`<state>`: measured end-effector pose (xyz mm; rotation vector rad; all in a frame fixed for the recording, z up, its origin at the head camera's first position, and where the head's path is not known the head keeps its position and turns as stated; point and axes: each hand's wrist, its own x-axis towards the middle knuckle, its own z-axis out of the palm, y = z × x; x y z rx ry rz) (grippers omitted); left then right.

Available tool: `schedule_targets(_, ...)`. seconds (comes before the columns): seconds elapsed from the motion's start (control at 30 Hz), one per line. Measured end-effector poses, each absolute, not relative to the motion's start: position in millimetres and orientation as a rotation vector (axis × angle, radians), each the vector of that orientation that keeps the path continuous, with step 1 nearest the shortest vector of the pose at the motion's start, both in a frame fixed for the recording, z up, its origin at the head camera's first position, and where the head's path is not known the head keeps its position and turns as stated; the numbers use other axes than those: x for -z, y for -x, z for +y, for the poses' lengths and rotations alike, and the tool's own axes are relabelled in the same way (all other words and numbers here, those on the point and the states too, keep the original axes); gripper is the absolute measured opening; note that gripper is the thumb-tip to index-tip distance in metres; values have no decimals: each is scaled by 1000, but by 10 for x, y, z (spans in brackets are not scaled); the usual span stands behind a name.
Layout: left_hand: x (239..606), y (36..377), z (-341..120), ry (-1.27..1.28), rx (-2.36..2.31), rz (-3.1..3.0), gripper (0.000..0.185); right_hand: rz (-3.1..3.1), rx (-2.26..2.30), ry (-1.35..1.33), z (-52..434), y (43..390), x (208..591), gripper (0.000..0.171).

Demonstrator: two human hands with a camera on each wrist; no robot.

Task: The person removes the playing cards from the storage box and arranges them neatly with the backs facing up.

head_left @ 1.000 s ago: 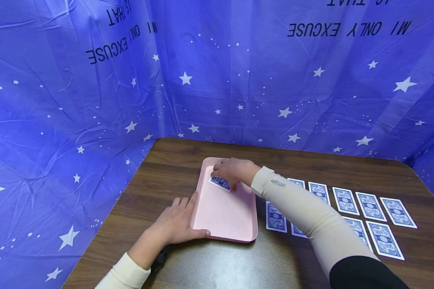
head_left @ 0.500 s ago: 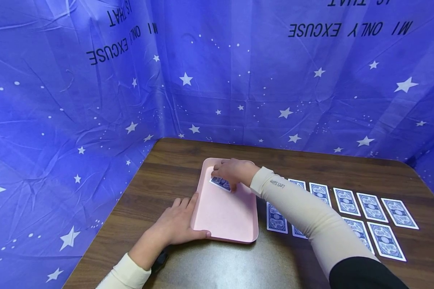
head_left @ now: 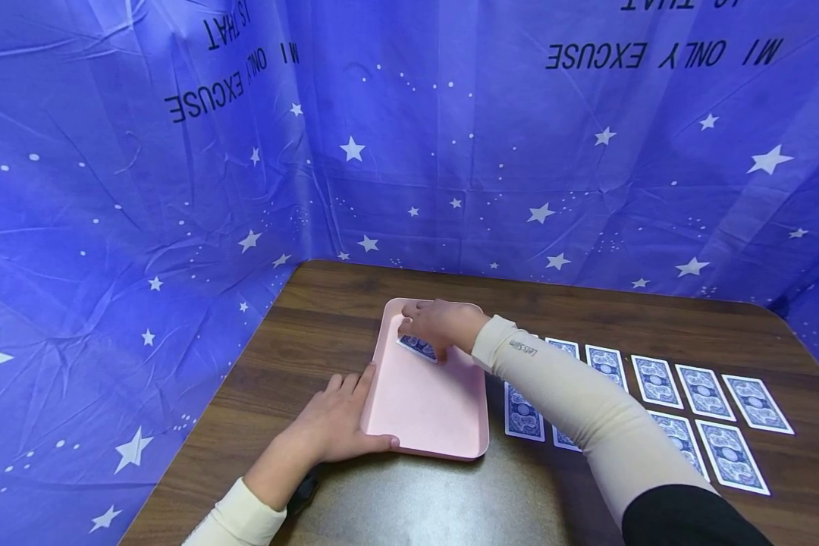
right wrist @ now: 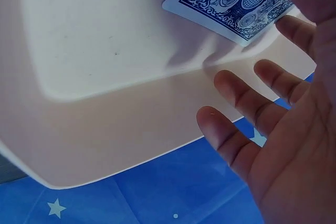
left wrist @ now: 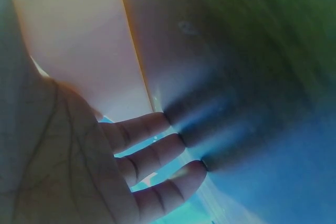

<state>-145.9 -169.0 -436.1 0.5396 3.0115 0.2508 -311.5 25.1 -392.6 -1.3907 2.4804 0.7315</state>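
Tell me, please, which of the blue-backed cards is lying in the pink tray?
Only the card under the right hand lies in the tray; the others lie on the table.

Brown wooden table (head_left: 300, 334), face-down cards in rows (head_left: 703, 390), starry blue backdrop (head_left: 143, 189)

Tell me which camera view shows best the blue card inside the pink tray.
The right wrist view: the card lies close, its pattern sharp, on the tray. The head view shows it small, partly under the right hand. The left wrist view misses it.
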Motion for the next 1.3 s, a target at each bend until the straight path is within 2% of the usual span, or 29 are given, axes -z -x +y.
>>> schedule_targets(0.6, 4346, 1453, -1687, -529, -255, 2996, 126, 2526, -633, 1340, 322, 3092, 3930, 90)
schedule_targets(1.3, 4337, 1445, -1663, -506, -265, 2994, 126, 2729, -312, 1246, 831, 2841, 3685, 91)
